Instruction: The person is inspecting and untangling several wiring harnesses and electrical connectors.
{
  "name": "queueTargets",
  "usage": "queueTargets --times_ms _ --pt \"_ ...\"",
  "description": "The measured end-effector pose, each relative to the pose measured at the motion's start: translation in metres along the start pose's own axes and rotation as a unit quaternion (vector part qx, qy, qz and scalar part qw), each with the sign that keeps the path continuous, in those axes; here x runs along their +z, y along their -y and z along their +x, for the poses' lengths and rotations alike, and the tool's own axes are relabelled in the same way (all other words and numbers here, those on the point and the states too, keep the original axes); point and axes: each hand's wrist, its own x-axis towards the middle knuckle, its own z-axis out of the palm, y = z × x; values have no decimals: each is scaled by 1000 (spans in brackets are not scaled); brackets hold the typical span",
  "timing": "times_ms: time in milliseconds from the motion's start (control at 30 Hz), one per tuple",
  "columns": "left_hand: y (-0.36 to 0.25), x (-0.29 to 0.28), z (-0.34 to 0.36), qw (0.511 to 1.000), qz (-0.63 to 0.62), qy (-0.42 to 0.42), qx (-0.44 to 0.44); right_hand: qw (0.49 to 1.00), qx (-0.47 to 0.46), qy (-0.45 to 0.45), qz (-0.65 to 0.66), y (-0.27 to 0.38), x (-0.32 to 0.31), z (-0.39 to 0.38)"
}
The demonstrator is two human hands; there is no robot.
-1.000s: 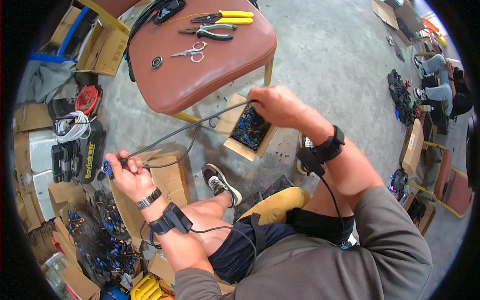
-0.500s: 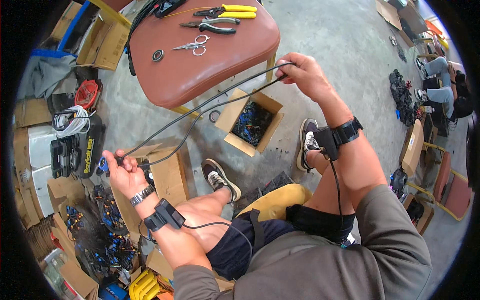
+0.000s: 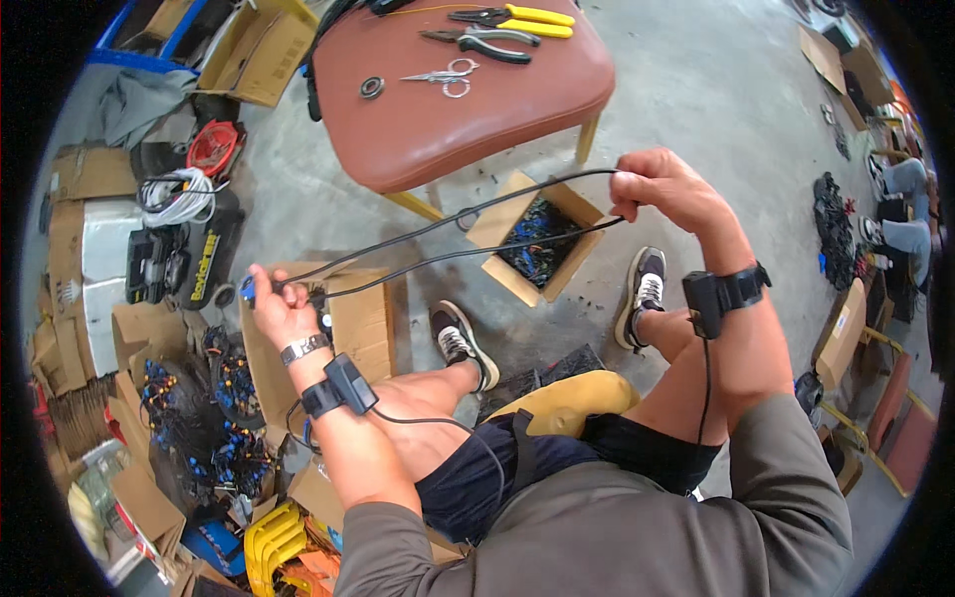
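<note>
A black cable (image 3: 438,258) runs in two strands between my hands, stretched nearly straight above the floor. My left hand (image 3: 283,308) is closed around its ends at the left, and a small blue piece (image 3: 248,287) shows by the thumb. My right hand (image 3: 668,189) pinches the looped far end between thumb and fingers, off the front right corner of the stool. Below the strands stands an open cardboard box (image 3: 487,231) with black and blue scraps in it. Under my left hand is another open cardboard box (image 3: 360,333).
On the brown padded stool (image 3: 468,114) lie yellow-handled pliers (image 3: 537,20), grey-handled pliers (image 3: 487,43), scissors (image 3: 450,77) and a metal ring (image 3: 371,87). Bundles of cables (image 3: 204,428) crowd the lower left. A person's legs (image 3: 905,179) show at the far right.
The view has shifted, so the stool and boxes appear farther right. My right hand has come lower relative to the stool, and the two strands now hang farther apart.
</note>
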Motion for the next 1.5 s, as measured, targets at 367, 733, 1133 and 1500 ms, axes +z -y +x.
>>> queueTargets --times_ms 367,733,1133,1500 --pt "4 18 -10 998 -28 -61 15 999 5 -25 19 -11 -7 -11" --pt "10 21 -2 993 4 -106 60 997 47 -40 52 -11 -3 -4" --pt "15 15 9 987 33 -145 63 996 -7 -45 75 -11 -9 -1" --pt "12 20 3 984 101 -138 55 997 34 -63 2 -9 -7 -1"
